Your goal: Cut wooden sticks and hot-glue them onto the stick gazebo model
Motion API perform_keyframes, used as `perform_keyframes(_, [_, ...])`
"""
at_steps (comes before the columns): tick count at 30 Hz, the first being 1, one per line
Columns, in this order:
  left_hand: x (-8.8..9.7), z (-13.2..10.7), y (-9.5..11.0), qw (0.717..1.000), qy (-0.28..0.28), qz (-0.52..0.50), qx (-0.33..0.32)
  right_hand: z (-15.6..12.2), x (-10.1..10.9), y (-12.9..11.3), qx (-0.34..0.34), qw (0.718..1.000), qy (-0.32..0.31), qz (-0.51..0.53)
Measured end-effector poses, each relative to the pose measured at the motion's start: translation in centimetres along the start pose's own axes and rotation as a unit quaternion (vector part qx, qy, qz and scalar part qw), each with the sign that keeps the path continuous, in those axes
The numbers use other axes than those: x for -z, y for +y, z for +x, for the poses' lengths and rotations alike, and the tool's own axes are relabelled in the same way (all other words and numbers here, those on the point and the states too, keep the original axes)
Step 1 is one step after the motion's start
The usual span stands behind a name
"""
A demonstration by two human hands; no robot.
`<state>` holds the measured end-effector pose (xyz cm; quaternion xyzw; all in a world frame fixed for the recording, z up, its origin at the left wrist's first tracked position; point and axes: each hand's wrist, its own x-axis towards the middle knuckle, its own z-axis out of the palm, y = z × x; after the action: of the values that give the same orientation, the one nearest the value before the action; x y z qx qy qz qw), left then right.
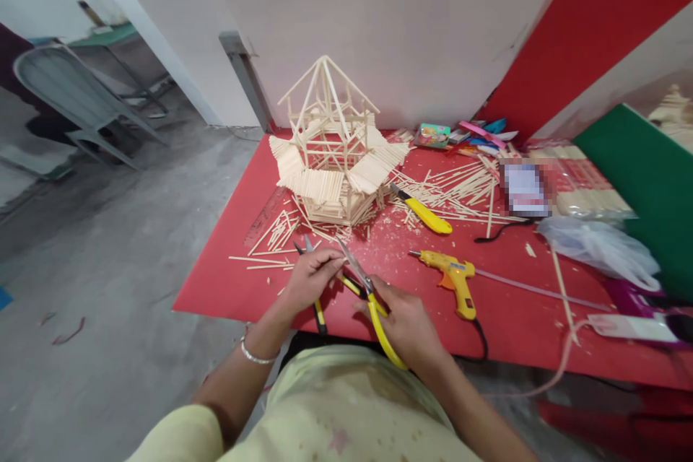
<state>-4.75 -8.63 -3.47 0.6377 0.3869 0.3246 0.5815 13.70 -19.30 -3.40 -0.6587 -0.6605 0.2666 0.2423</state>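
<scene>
In the head view, the left hand (pixel 317 276), near the middle of the frame, has its thumb and fingertips pinched narrowly on what looks like a short, pale wooden piece (pixel 345 260), mostly hidden by the fingers. Just right of it, the right hand (pixel 408 325) is wrapped around a pair of metal scissors with long yellow handles (pixel 370 289); the blades point to the upper left, beside the left fingertips, and how far they are parted I cannot tell. Partly behind the left hand lie pliers with black-and-yellow handles (pixel 320 317)

Above the hands, at upper centre, an openwork house-shaped model of pale wooden sticks (pixel 319 186) stands upright on a red tabletop (pixel 221 292), its roof frame rising to a point. Loose thin wooden sticks (pixel 460 188) lie heaped to its right, with a yellow-handled craft knife (pixel 430 216) near their lower left edge. Below the knife, right of centre, rests a yellow glue gun with an orange trigger (pixel 452 276). A crumpled translucent plastic bag (pixel 600 249) lies at the right, and a grey plastic chair (pixel 70 86) stands at upper left
</scene>
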Motion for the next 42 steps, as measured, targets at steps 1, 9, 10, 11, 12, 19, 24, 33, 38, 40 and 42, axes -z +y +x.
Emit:
perform_keyframes(1, [0.0,0.0,-0.1,1.0,0.002,-0.017,0.005,0.1,0.0,0.1,-0.006,1.0,-0.001,-0.024])
perform_keyframes(9, [0.6,0.5,-0.4,0.985,0.025,-0.165,0.043,0.0,-0.2,2.1,-0.115,0.948,0.059,-0.292])
perform_keyframes(10, [0.6,0.6,-0.3,0.979,0.025,-0.195,0.052,-0.1,-0.2,2.1,-0.108,0.944,0.065,-0.304])
perform_keyframes(11, [0.6,0.9,-0.2,0.971,0.022,-0.228,0.064,-0.2,-0.3,2.0,-0.098,0.943,0.068,-0.312])
perform_keyframes(12, [0.7,1.1,0.0,0.962,0.016,-0.261,0.077,-0.3,-0.3,1.9,-0.088,0.942,0.067,-0.317])
perform_keyframes(19, [0.8,2.4,1.2,0.915,-0.014,-0.386,0.117,-1.5,0.9,2.8,-0.072,0.951,0.071,-0.292])
perform_keyframes(24, [0.5,3.0,1.8,0.917,-0.015,-0.386,0.096,-3.0,4.1,6.9,-0.231,0.898,0.176,-0.332])
perform_keyframes(33, [-0.1,6.4,2.1,0.898,0.032,-0.427,0.1,-2.7,6.0,9.2,-0.267,0.918,0.11,-0.272])
perform_keyframes(38, [-0.2,7.9,2.4,0.876,0.02,-0.468,0.11,-2.5,6.3,10.8,-0.291,0.927,0.086,-0.219])
perform_keyframes(40, [-0.2,8.3,2.6,0.873,0.021,-0.474,0.113,-2.6,6.5,11.5,-0.302,0.932,0.083,-0.185])
perform_keyframes(42, [-0.1,8.6,2.7,0.874,0.023,-0.472,0.115,-2.7,6.4,12.1,-0.314,0.932,0.103,-0.149])
